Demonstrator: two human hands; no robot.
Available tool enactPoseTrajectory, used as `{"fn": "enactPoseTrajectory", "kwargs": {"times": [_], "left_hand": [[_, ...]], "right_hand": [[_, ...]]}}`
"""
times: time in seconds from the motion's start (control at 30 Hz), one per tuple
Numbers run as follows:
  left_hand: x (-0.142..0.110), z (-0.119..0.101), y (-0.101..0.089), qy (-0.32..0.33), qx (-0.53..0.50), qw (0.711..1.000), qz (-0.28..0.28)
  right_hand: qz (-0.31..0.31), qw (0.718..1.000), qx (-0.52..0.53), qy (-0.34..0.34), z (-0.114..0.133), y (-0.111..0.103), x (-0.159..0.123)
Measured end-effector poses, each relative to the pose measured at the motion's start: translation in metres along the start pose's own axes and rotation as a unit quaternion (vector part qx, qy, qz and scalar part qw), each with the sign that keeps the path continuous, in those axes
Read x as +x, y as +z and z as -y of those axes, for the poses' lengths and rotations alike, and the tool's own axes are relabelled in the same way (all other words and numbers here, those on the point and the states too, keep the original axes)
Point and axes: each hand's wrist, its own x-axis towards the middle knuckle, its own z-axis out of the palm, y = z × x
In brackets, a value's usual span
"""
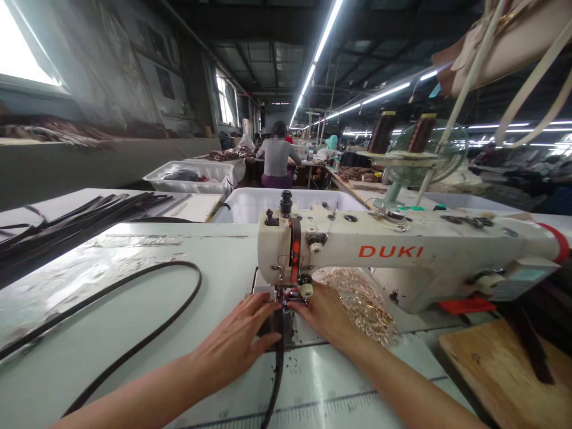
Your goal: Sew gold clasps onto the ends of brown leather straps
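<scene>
A dark narrow strap (279,345) lies under the needle area of a white sewing machine (322,244) and trails over the table's near edge. My left hand (241,333) is at the strap's left side, its fingertips and thumb against it just in front of the presser foot (279,293). On the other side, my right hand (324,307) has its fingers curled close to the foot, beside a small shiny metal piece (295,299). Whether that piece is gripped or belongs to the machine, I cannot tell. Behind my right wrist lies a heap of gold-coloured metal rings (366,307).
A long dark strap (199,280) loops across the table on the left, near a bundle of straps (89,220). White bins (250,199) stand behind the machine. Thread cones (382,134) and a fan (442,155) rise at the right. Farther back sits a person (277,158).
</scene>
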Motion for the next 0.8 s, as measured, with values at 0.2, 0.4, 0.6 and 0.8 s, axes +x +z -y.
{"fn": "enactPoseTrajectory", "kwargs": {"times": [0.2,0.4,0.6,0.8], "left_hand": [[-0.009,0.018,0.016,0.045,0.067,0.996,0.027],[-0.009,0.02,0.013,0.058,0.075,0.995,0.029],[0.002,-0.001,0.004,-0.019,0.025,0.999,0.013],[0.01,0.008,-0.011,-0.006,0.019,0.999,0.029]], "right_hand": [[-0.018,0.999,-0.042,0.009,0.013,0.011,-0.006],[-0.013,0.998,-0.058,0.001,0.012,0.015,-0.006],[-0.021,0.999,-0.008,-0.026,0.0,0.012,0.0],[0.002,0.993,0.067,-0.093,-0.011,0.009,0.003]]}}
